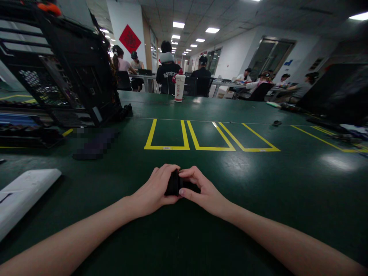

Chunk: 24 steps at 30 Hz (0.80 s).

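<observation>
Both hands meet over the green tabletop (pixel 247 184), close in front of me. My left hand (pixel 156 188) is wrapped round a short black cylindrical object (pixel 173 184), thumb below and fingers over the top. A rim or seam shows at its right end, where my right hand (pixel 202 191) pinches it with thumb and fingertips. Dark space lies under the curve of my right palm. The object looks like a lens or a capped container, but its exact kind is too dark to tell, and my fingers cover much of it.
An open black computer case (pixel 71 76) stands at left, near a white slab-like device (pixel 25 195). Yellow tape outlines (pixel 166 148) mark the table ahead. Beyond are a white bottle (pixel 179 88), a small round black item (pixel 276 123) and a dark monitor (pixel 339 92). People sit in the background.
</observation>
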Available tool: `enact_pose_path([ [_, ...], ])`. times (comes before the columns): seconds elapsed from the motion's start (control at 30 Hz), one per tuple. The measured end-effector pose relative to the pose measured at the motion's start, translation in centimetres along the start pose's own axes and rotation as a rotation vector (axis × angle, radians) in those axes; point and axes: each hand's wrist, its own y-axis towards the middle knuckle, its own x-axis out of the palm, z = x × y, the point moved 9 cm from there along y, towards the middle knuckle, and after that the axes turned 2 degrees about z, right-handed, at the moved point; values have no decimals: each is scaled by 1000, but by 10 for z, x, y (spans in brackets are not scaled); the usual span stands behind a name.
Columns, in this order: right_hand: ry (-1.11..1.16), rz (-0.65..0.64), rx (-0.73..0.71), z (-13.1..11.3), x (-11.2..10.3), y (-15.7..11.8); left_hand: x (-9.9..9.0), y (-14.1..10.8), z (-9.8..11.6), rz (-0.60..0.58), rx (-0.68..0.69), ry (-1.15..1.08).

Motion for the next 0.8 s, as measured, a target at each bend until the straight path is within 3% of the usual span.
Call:
enact_pose_path([
  [0.3,-1,26,96,7,-2,1,0,-1,1,-8,5,-9],
  [0.53,-18,-6,14,-1,0,-1,0,-2,0,-5,-11,15],
  [0.8,6,23,66,5,0,1,0,0,1,1,8,10],
])
